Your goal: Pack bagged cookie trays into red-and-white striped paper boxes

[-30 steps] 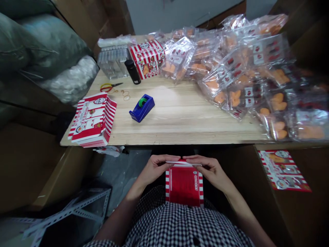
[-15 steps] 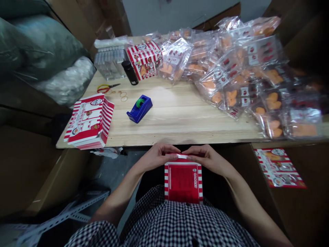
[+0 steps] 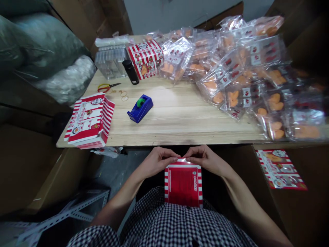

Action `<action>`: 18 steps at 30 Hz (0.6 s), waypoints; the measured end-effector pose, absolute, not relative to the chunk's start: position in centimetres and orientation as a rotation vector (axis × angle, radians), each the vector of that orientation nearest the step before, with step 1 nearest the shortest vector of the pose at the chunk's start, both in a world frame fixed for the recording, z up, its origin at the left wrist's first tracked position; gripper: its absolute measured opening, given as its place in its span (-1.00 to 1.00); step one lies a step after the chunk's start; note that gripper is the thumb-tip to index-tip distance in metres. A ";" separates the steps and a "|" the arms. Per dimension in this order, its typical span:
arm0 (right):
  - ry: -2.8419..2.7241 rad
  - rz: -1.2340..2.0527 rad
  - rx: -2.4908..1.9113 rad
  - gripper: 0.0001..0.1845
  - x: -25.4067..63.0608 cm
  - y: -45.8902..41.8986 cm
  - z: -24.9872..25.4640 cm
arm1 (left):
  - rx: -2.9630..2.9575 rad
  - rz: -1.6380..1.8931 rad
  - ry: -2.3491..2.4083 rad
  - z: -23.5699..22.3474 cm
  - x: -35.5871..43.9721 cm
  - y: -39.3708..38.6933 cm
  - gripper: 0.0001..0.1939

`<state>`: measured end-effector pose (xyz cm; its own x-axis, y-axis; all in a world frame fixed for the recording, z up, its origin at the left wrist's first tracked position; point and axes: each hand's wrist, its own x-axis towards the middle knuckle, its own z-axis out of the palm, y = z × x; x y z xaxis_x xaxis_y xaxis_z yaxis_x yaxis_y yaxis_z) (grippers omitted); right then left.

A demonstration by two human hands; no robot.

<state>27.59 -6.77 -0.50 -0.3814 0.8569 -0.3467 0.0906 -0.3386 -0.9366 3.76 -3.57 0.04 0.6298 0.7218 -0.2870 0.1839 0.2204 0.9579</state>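
Note:
A red and white striped cardboard box rests against my checked shirt, its printed red panel facing up. My left hand pinches the left part of its far edge between thumb and fingers. On the right part of that same edge, my right hand has a matching pinch. Both sets of fingertips sit close together near the middle of the edge, where a pale strip shows. Beyond my hands, on the table, stands a blue tape dispenser with a green core.
Flat striped boxes are stacked at the table's left, near scissors. Behind stand a black bottle, an upright striped box and clear plastic cases. Clear bags with orange pieces cover the right. Another packet lies lower right.
My fingertips have drawn slightly closer together along the box's far edge, and that edge now lies a little lower and flatter. The things on the table have stayed in place.

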 end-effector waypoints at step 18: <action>-1.419 1.602 -1.208 -0.71 26.9 -10.6 -1.0 | 1.191 0.540 0.900 -0.9 2.4 -6.9 -0.76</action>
<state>26.94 -10.55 -1.04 -0.3461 0.9158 -0.2036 0.0913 -0.1831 -0.9788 2.43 -6.86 -0.88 0.5555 0.7727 -0.3072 0.0918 0.3103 0.9462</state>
